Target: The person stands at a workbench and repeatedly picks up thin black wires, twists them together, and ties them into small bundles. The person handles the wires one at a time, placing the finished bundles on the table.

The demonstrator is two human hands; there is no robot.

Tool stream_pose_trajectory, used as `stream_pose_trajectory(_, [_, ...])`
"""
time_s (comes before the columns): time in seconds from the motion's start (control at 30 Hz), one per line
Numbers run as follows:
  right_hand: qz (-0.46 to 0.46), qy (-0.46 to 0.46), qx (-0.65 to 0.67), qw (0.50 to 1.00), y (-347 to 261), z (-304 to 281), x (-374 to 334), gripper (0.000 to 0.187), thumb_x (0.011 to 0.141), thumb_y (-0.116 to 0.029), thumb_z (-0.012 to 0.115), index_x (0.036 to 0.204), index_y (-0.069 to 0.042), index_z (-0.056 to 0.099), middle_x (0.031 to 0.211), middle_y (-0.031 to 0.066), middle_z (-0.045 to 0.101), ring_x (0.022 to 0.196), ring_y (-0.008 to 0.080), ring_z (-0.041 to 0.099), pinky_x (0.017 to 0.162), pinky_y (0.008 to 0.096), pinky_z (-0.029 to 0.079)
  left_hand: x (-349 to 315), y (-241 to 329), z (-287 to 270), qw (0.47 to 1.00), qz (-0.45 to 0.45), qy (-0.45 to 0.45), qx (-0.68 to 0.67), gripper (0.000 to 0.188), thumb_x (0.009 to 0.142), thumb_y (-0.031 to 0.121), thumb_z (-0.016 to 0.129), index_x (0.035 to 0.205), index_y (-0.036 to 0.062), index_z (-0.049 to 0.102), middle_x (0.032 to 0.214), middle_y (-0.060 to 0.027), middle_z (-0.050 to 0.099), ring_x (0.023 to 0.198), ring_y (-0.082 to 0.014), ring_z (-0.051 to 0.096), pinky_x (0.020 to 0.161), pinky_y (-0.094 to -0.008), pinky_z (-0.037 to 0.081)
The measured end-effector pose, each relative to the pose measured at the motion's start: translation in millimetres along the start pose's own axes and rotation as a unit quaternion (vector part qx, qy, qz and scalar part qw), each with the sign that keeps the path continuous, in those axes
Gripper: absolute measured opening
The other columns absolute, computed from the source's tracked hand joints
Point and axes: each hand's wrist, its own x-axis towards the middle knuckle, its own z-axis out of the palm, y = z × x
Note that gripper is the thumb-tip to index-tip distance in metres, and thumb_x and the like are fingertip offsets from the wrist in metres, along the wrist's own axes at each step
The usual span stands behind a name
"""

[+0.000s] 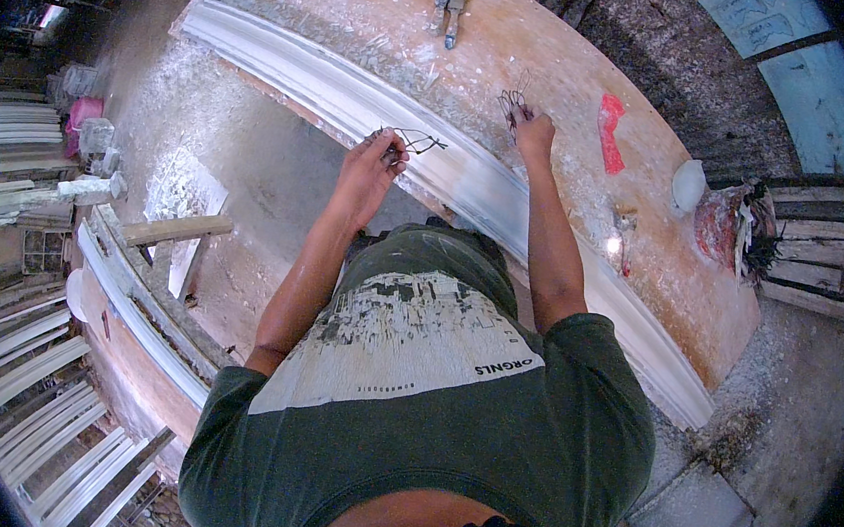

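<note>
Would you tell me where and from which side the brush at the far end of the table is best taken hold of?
Take the brush by its handle, the narrow end nearest the person, reaching down from above. It lies flat on the table, bristles pointing away, with bare board around the handle. Both hands are busy with wire: left hand, right hand.

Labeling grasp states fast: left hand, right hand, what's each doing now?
Left hand: closed on a bent wire piece.
Right hand: closed on a small bundle of wire, above the white plaster moulding.
</note>
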Motion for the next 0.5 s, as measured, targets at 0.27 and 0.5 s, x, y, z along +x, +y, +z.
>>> stream_pose_trajectory(0.27, [-0.045,-0.058,0.19,0.979,-77,-29,-48,0.023,0.087,-0.021,0.069,0.097,0.0,0.068,0.085,0.013,0.071,0.075,0.019,0.068,0.07,0.0313,0.052,30,1,3,1.0,0.004,0.011,0.01,0.02,0.092,0.024,0.064,0.102,0.0072,0.059,0.091,-0.0019,0.06,0.087,-0.0144,0.057,0.077,-0.0277,0.045])
stream_pose_trajectory(0.5, [-0.111,-0.054,0.204,0.971,-128,-44,-92,0.02,0.088,-0.018,0.068,0.096,0.0,0.066,0.082,0.0128,0.07,0.073,0.0185,0.067,0.068,0.0312,0.052,72,-18,26,0.976,0.061,-0.026,0.209,0.036,0.086,0.021,0.071,0.113,0.001,0.057,0.097,-0.0036,0.061,0.089,-0.0134,0.058,0.084,-0.0286,0.046])
